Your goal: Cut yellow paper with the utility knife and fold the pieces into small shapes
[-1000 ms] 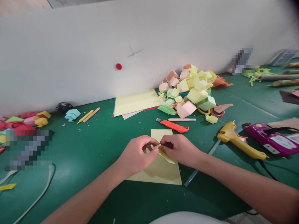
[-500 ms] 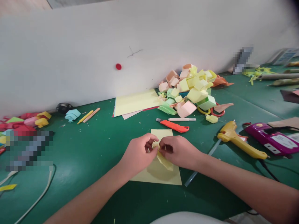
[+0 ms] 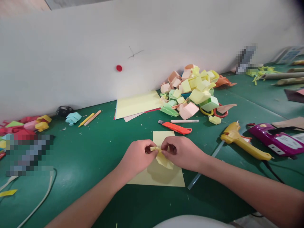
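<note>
Between my two hands is a small folded piece of pale yellow paper [image 3: 164, 160]. My left hand [image 3: 139, 157] pinches its upper left edge between thumb and fingers. On the other side, the thumb and fingertips of my right hand [image 3: 182, 152] grip the same piece near its top. Its folds are partly covered by my fingers. Beneath both hands a flat sheet of yellow paper [image 3: 163, 180] lies on the green table. Just beyond it are an orange utility knife [image 3: 177, 128] and a slim white pen-like stick [image 3: 184, 121].
A yellow glue gun [image 3: 244, 142] with a long glue stick lies at right, beside a purple power strip [image 3: 276, 139]. Folded paper pieces [image 3: 190, 91] are heaped against the wall, near paper sheets [image 3: 137, 104]. Two pencils [image 3: 89, 118] and a white cable [image 3: 48, 190] are at left.
The folded yellow paper has turned slightly in my fingers, and its upper left edge now shows more. My left hand has shifted a little left and down.
</note>
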`<state>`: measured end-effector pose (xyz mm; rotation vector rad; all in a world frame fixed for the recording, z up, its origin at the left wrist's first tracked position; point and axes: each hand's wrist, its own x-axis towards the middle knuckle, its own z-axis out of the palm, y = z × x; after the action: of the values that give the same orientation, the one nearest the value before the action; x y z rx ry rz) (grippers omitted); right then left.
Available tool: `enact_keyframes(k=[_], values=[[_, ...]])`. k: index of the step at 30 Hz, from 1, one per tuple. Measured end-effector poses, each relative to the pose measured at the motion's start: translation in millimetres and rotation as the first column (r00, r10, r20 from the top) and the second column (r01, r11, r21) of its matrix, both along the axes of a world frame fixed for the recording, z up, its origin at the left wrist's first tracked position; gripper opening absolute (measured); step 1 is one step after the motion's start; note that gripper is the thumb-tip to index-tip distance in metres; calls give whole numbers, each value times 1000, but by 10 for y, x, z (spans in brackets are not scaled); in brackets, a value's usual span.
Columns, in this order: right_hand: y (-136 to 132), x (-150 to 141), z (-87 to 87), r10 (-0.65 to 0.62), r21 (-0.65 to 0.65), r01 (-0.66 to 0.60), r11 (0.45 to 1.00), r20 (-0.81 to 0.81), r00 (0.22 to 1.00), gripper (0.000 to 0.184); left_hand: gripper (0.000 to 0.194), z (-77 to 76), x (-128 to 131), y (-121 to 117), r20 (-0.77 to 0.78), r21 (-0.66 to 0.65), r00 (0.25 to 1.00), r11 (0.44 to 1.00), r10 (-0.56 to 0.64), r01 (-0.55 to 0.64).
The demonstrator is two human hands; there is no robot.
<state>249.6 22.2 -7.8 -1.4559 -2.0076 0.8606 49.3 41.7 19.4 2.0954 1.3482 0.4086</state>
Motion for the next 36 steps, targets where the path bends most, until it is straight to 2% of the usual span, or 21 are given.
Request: enact_keyframes(k=[12,19,24,29,36], values=[[16,24,15,-32,-21,32,999,-23,999,7,14,-107,-38,91,245,-173,968,985,56,-13],[42,40,-5,-38,-47,34,998,-75,996,6,12,-113,-45,95,363,-189,931,982,42,29],[47,45,-20,-30,-43,26,999,-98,995,6,12,-115,-49,103,359,-171,933,985,33,31],[60,40,-19,-27,-41,23,999,-86,996,8,10,-147,-47,124,344,-91,939,996,28,3],[67,22,-35,-46,-16,46,999,-22,999,11,13,-91,36,116,270,-47,961,998,62,-52]])
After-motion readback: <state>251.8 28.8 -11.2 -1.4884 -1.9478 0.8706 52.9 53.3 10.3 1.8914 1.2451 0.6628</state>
